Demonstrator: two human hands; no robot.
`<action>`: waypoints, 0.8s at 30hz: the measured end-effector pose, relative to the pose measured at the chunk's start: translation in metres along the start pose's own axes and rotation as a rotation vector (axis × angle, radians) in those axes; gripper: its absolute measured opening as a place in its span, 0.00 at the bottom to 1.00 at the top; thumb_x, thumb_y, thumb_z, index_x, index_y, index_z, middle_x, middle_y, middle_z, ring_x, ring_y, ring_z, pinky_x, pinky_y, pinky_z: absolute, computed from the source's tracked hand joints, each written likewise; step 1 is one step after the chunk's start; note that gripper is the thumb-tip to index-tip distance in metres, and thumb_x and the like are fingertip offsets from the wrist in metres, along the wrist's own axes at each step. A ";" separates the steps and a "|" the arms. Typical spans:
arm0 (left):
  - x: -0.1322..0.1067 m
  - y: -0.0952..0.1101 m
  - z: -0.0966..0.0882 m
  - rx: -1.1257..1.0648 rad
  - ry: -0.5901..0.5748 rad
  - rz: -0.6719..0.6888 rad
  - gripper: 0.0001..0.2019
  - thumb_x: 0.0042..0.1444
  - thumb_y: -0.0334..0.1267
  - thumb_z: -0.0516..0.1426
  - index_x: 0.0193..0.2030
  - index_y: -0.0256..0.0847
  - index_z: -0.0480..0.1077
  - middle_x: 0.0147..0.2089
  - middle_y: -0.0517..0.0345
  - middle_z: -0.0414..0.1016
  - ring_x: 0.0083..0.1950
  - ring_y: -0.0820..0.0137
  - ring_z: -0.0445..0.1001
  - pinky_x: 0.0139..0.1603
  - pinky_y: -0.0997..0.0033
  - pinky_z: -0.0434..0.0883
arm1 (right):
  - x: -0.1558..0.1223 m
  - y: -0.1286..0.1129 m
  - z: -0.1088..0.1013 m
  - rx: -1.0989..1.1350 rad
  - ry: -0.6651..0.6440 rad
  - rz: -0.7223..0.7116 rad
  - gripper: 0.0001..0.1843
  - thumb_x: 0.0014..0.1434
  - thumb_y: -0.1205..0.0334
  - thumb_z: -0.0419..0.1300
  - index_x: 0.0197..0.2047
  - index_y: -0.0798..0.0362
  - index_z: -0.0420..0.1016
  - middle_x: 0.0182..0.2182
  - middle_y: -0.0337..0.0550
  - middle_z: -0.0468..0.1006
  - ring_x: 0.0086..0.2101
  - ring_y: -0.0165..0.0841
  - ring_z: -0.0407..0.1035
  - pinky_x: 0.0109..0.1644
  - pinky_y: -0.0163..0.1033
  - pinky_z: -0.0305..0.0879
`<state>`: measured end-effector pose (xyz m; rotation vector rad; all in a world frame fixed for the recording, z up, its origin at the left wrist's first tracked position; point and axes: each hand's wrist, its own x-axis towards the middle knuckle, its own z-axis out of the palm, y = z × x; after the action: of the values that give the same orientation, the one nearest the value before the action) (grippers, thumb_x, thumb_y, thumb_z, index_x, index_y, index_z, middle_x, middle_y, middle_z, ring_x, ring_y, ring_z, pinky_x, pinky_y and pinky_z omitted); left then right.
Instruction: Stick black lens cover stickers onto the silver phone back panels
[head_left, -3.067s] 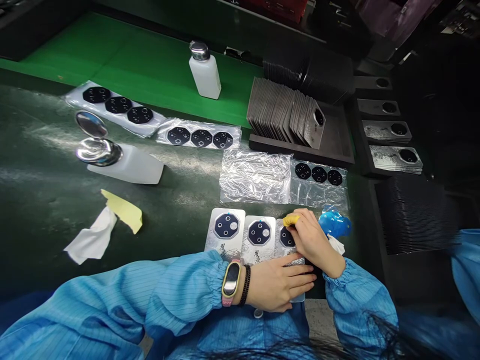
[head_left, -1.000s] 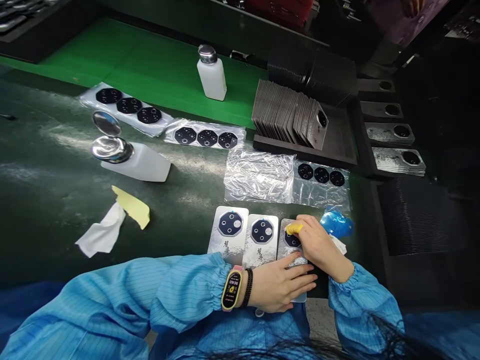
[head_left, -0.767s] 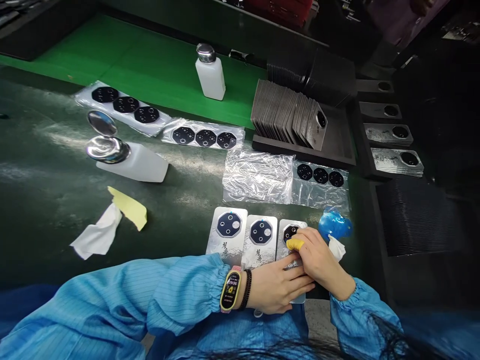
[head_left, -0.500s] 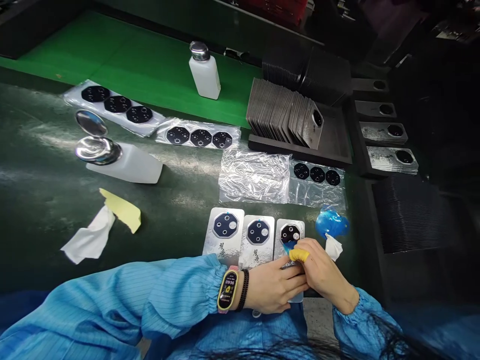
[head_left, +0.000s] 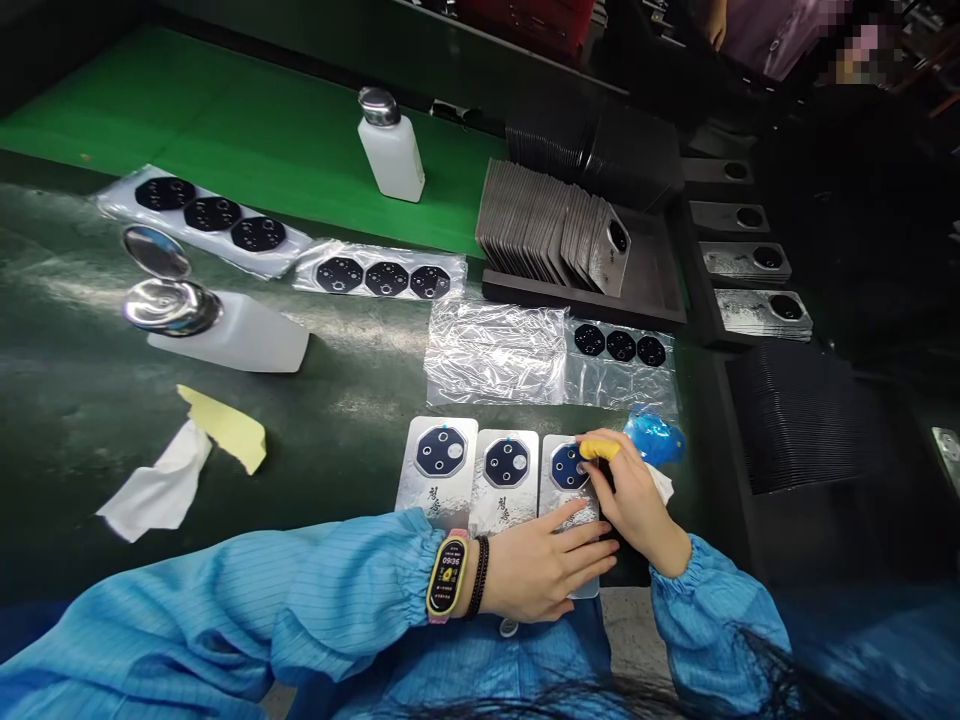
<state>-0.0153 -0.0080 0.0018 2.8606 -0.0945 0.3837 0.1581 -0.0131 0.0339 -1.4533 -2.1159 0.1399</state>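
My left hand (head_left: 544,568) lies flat, fingers spread, over the lower part of the right-hand silver panel (head_left: 556,506). This panel carries an octagonal plate with round holes, which looks dark blue under a thin blue film (head_left: 564,468). My right hand (head_left: 626,490), with a yellow finger cot (head_left: 598,449) on one finger, has finger and thumb together at the film's right edge. To the left lie a second silver panel (head_left: 504,500) and a third silver panel (head_left: 435,490), side by side, with similar blue octagons. My fingers partly hide the right octagon.
Crumpled blue film (head_left: 654,436) lies right of the panels. Behind are clear plastic sheets (head_left: 495,355) and strips of black octagons (head_left: 386,279). A tray (head_left: 585,295) holds a row of panels. White bottles (head_left: 259,335) and tissue (head_left: 161,485) are left; stacked panels (head_left: 761,312) stand right.
My right hand has moved up from beside my left hand to the octagon. The blue film has gone from below the octagon to over it, turning it from black to blue.
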 end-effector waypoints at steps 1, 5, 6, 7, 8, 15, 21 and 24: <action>0.000 0.000 0.000 0.003 0.001 0.003 0.26 0.63 0.44 0.51 0.64 0.32 0.61 0.63 0.52 0.67 0.67 0.62 0.58 0.68 0.57 0.58 | 0.003 0.000 0.002 -0.010 -0.006 -0.007 0.08 0.64 0.72 0.50 0.44 0.52 0.64 0.39 0.49 0.77 0.43 0.38 0.72 0.44 0.45 0.73; 0.001 -0.001 0.000 -0.003 0.011 0.012 0.26 0.62 0.44 0.52 0.63 0.31 0.62 0.62 0.52 0.69 0.66 0.61 0.61 0.67 0.56 0.59 | 0.010 -0.001 0.005 -0.060 0.002 -0.041 0.07 0.63 0.72 0.50 0.41 0.53 0.66 0.36 0.50 0.77 0.41 0.39 0.73 0.41 0.44 0.72; 0.002 -0.001 0.000 -0.007 0.016 0.014 0.26 0.62 0.44 0.52 0.62 0.31 0.63 0.62 0.52 0.69 0.66 0.61 0.61 0.67 0.56 0.60 | 0.010 -0.002 0.005 -0.070 0.009 -0.045 0.07 0.63 0.73 0.50 0.40 0.53 0.66 0.35 0.49 0.77 0.40 0.38 0.73 0.41 0.44 0.72; 0.002 -0.001 0.001 -0.010 0.021 0.014 0.25 0.62 0.44 0.52 0.62 0.31 0.63 0.61 0.52 0.70 0.65 0.61 0.61 0.67 0.56 0.60 | 0.011 -0.002 0.005 -0.077 0.015 -0.047 0.07 0.63 0.73 0.50 0.39 0.52 0.66 0.34 0.49 0.76 0.39 0.38 0.73 0.40 0.44 0.71; 0.002 -0.001 0.001 -0.013 0.025 0.014 0.25 0.62 0.44 0.52 0.62 0.31 0.63 0.61 0.52 0.70 0.65 0.61 0.61 0.67 0.56 0.60 | 0.011 -0.003 0.005 -0.081 0.020 -0.048 0.07 0.63 0.73 0.50 0.39 0.52 0.66 0.34 0.49 0.76 0.38 0.38 0.73 0.40 0.43 0.71; 0.001 -0.001 0.003 -0.031 0.007 0.006 0.25 0.63 0.43 0.51 0.63 0.31 0.61 0.62 0.50 0.69 0.66 0.61 0.60 0.68 0.56 0.57 | 0.014 -0.003 0.004 -0.077 0.007 -0.068 0.08 0.64 0.72 0.49 0.37 0.51 0.65 0.30 0.45 0.74 0.34 0.37 0.71 0.36 0.42 0.69; 0.001 -0.001 0.007 -0.059 0.048 0.000 0.24 0.62 0.42 0.51 0.62 0.31 0.62 0.61 0.49 0.70 0.65 0.60 0.61 0.68 0.55 0.56 | 0.007 -0.003 -0.002 0.029 -0.044 -0.117 0.12 0.62 0.77 0.47 0.37 0.51 0.64 0.28 0.41 0.73 0.30 0.33 0.68 0.34 0.38 0.69; 0.003 -0.002 0.005 -0.097 0.035 0.000 0.24 0.62 0.42 0.52 0.61 0.30 0.63 0.59 0.48 0.72 0.64 0.59 0.64 0.67 0.55 0.56 | -0.004 -0.007 -0.009 0.113 -0.108 -0.114 0.12 0.62 0.77 0.47 0.37 0.50 0.63 0.28 0.41 0.73 0.30 0.32 0.68 0.32 0.36 0.71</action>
<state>-0.0112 -0.0076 -0.0024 2.7567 -0.1040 0.4175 0.1578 -0.0217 0.0424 -1.2827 -2.2331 0.2948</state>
